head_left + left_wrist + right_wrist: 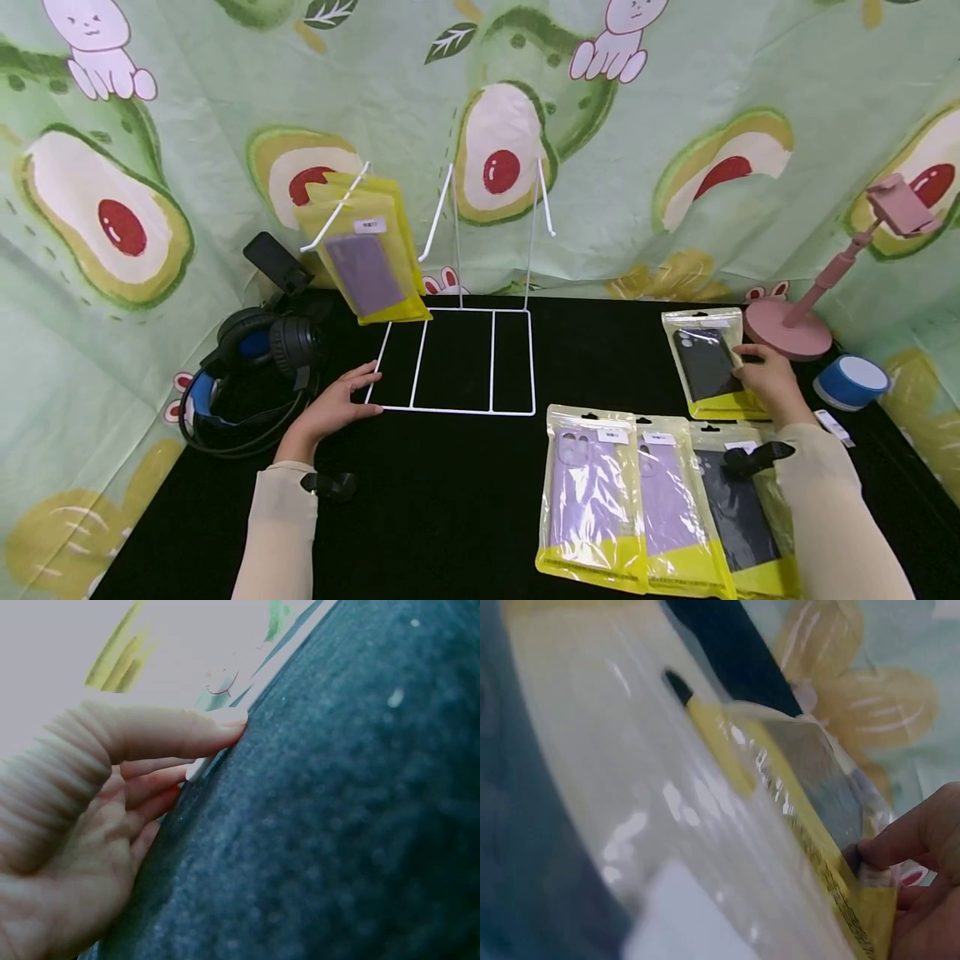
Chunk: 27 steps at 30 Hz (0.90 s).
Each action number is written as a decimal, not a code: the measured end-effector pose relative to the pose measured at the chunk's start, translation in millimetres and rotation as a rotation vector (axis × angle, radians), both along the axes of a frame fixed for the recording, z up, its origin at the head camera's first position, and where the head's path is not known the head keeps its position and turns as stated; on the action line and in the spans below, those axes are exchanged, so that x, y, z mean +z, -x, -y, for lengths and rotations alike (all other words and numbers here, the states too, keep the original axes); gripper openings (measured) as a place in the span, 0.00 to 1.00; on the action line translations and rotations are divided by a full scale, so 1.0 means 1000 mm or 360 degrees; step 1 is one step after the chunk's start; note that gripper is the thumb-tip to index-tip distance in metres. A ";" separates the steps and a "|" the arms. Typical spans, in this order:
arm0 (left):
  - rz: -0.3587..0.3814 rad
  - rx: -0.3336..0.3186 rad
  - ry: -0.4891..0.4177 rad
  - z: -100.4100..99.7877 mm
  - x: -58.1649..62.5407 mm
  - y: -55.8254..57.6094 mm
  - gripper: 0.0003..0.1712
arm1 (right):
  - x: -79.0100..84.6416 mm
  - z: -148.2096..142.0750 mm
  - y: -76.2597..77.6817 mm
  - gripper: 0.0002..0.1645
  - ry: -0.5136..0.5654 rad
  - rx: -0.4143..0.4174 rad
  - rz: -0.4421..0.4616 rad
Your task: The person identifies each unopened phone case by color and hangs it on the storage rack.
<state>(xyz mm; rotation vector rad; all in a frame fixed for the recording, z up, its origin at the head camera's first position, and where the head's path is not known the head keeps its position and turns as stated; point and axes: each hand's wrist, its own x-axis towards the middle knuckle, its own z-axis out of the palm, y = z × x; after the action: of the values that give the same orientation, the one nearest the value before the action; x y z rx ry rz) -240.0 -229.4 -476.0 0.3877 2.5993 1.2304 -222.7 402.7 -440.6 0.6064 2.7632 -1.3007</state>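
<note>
A curtain (675, 83) printed with avocados formed the back and sides of the site. Before it stood the table (450, 492), black-topped. On it, left of centre, stood a white wire rack (492, 358) with three hooks. Several yellow-backed packs (367, 275) hung at its leftmost hook, the front one holding a purple case and bearing a white label. A black headset (296, 342) with blue padding lay left of the rack; a pink stand (791, 329) stood at the far right.

Near the front right, three pouches lay side by side, edges overlapping: two purple pouches (592, 492) and, rightmost, a grey pouch (738, 500) partly covered by a sleeve from above. Beyond them was the black pouch (701, 367), just left of the stand's base. The right hand (772, 379) gripped it by its right edge between thumb and fingers. I could not tell whether its lower edge touched the table.

The left hand (337, 408) was at the rack's front left corner, thumb and fingers spread and touching the wire, not curled round it. A blue tub (851, 383) stood near the right hand, and a small white tag (834, 427) lay just beside the right sleeve.
</note>
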 end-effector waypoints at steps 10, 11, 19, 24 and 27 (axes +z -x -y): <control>0.0013 -0.0010 0.0020 0.001 0.001 -0.001 0.37 | 0.036 0.039 -0.011 0.23 0.0098 -0.0022 -0.0493; 0.0014 -0.0006 0.0023 0.001 0.001 -0.001 0.37 | 0.042 0.043 -0.012 0.23 0.0135 -0.0006 -0.0560; 0.0002 -0.0002 0.0037 0.001 0.001 0.000 0.37 | 0.088 0.094 -0.034 0.23 0.0765 0.0229 -0.1138; -0.0009 -0.0011 0.0028 0.001 0.000 0.001 0.37 | 0.113 0.129 -0.055 0.23 0.1036 0.0442 -0.1372; -0.0012 -0.0010 0.0025 0.001 0.000 0.001 0.37 | 0.123 0.146 -0.067 0.23 0.1114 0.0553 -0.1458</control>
<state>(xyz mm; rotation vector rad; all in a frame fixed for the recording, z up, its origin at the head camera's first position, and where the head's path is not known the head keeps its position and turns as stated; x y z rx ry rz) -240.7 -230.1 -476.4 0.3976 2.6104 1.2082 -155.9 256.4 -318.0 -0.6309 2.3571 -2.6788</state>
